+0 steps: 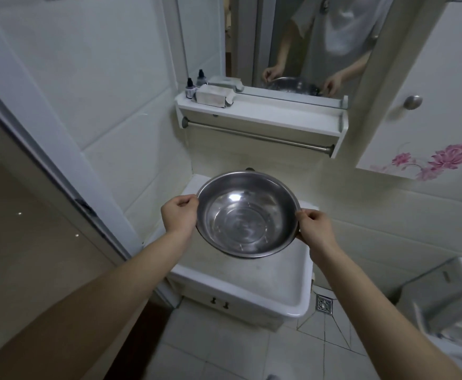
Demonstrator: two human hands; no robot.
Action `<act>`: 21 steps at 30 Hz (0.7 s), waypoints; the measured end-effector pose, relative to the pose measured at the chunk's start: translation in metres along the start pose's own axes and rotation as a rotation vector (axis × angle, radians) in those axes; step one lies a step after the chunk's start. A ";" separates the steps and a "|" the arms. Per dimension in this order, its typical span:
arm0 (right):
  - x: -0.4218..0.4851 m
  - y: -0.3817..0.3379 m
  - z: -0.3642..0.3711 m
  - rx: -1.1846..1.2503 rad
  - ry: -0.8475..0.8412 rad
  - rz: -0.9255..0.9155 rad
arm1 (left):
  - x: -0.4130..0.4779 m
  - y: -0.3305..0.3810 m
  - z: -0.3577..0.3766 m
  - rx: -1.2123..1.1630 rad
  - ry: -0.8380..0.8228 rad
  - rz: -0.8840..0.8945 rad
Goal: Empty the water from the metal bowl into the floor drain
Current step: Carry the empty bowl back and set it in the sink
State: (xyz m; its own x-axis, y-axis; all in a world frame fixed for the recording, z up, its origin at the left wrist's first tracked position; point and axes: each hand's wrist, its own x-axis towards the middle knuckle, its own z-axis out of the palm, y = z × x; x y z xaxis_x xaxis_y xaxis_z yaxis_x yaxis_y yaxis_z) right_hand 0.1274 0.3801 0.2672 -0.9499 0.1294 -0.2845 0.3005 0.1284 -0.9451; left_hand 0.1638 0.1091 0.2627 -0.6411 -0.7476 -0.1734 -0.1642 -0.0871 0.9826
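Note:
A round metal bowl (247,215) with clear water in its bottom hangs level above the white washbasin (293,305). My left hand (180,215) grips the bowl's left rim and my right hand (316,229) grips its right rim. The square metal floor drain (323,304) lies in the tiled floor to the right of the basin, below and to the right of the bowl.
A white shelf (265,116) with a towel bar, small bottles (189,89) and a box sits under the mirror (293,37). A wall cabinet (422,105) with pink flowers is at right. A toilet (449,297) stands at lower right, a door frame (68,171) at left.

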 end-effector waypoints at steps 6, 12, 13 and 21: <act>0.027 -0.004 0.025 0.016 -0.032 0.013 | 0.021 0.002 -0.002 0.002 0.050 -0.017; 0.059 -0.018 0.046 0.039 -0.082 0.013 | 0.045 0.016 0.010 0.021 0.092 -0.011; 0.064 -0.022 0.048 0.048 -0.087 0.019 | 0.050 0.019 0.013 0.027 0.098 -0.006; 0.100 -0.042 0.053 0.084 -0.117 0.028 | 0.079 0.028 0.044 0.056 0.149 0.011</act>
State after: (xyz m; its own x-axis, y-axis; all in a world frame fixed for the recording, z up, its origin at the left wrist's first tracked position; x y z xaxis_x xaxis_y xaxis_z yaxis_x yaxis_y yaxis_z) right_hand 0.0158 0.3355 0.2697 -0.9464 0.0154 -0.3228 0.3231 0.0427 -0.9454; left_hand 0.0756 0.0769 0.2738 -0.5258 -0.8379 -0.1464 -0.2016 -0.0444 0.9785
